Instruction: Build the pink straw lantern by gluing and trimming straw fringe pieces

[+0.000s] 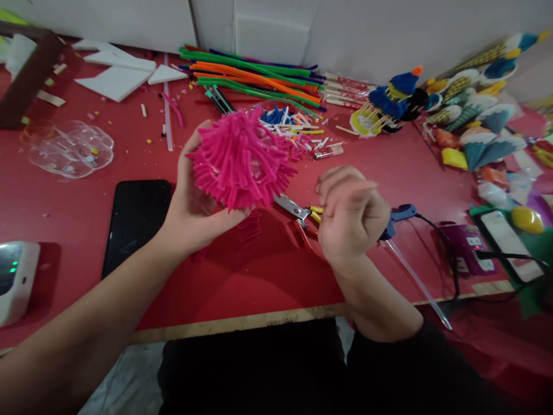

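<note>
My left hand (190, 202) is wrapped round the side and underside of a bright pink pompom-like piece (242, 161), built from layers of short fuzzy pipe-cleaner strips and held above the red table. To its right, my right hand (352, 216) is apart from it, fingers curled into a fist; whatever may lie inside is hidden. Just left of that hand, wire cutters (298, 210) with yellow and red handles lie partly covered by it. A blue glue gun (400, 213) with a clear glue stick sits behind my right wrist. Some cut pink strips (249, 227) lie under the pompom.
Long green and orange pipe cleaners (259, 78) lie along the wall. Cut pieces (285, 118) are heaped before them. A black phone (137, 222), clear tray (71, 148) and white device (17, 282) are left. A blue craft figure (389, 104) and wrapped cones (470, 104) stand right.
</note>
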Action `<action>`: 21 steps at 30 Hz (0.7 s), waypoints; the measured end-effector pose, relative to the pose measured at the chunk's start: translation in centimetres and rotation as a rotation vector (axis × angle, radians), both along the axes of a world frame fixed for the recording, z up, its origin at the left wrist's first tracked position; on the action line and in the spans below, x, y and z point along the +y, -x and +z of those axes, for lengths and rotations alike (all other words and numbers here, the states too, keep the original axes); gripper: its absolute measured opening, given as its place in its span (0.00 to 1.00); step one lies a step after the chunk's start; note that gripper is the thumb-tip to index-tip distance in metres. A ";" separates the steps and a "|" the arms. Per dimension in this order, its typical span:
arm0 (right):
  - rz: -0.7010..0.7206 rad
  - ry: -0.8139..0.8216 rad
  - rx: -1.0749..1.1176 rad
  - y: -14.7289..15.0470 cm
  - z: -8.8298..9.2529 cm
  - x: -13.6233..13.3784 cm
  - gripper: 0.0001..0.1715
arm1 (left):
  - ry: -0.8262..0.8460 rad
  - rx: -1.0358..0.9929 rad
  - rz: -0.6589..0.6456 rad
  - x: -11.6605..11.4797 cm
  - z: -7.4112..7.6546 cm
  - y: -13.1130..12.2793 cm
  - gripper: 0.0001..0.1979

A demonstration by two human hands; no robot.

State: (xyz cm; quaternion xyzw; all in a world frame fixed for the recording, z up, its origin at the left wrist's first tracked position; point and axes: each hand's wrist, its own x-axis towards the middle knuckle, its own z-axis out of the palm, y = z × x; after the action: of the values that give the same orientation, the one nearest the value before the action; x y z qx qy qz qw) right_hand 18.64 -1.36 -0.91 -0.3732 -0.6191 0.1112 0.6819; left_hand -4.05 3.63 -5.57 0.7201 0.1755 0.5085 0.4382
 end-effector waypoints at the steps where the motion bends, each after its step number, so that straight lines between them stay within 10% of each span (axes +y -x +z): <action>1: -0.032 -0.027 -0.073 -0.1 0.1 -0.1 0.24 | 0.011 0.018 -0.009 -0.2 0.2 -0.1 0.62; 8: -0.252 -0.292 -0.587 -0.3 0.2 -1.0 0.19 | -0.041 0.159 0.006 -0.9 1.7 -0.2 0.58; 21: -0.273 -0.331 -0.571 -0.2 0.0 -1.4 0.09 | -0.031 0.146 0.018 -0.9 1.5 -0.7 0.59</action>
State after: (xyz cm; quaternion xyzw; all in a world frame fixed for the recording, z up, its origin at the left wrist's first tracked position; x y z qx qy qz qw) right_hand 18.85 -2.77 -0.88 -0.3529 -0.7389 -0.1917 0.5411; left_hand -3.32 2.76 -4.09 0.7605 0.2055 0.4611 0.4085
